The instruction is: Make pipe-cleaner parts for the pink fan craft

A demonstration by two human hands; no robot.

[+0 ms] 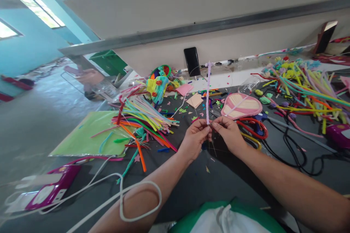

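Note:
A long lilac pipe cleaner (208, 94), apparently twisted double, points away from me over the dark table. My left hand (194, 139) pinches its near end between thumb and fingers. Close against it, my right hand (230, 134) is closed in a pinch at the same end, where thin bare wire tips stick out below the fingers. Exactly which strand each fingertip grips is partly hidden. Just beyond my right hand lies a rounded pink-and-cream piece (247, 107) made of fuzzy strips.
Bundled pipe cleaners (144, 113) lie left beside a green packet (84, 134); more coloured ones (306, 91) pile up right. A black phone (191, 61) leans on the back panel. A white cable (140, 185) loops near my left forearm, by a purple power strip (54, 187).

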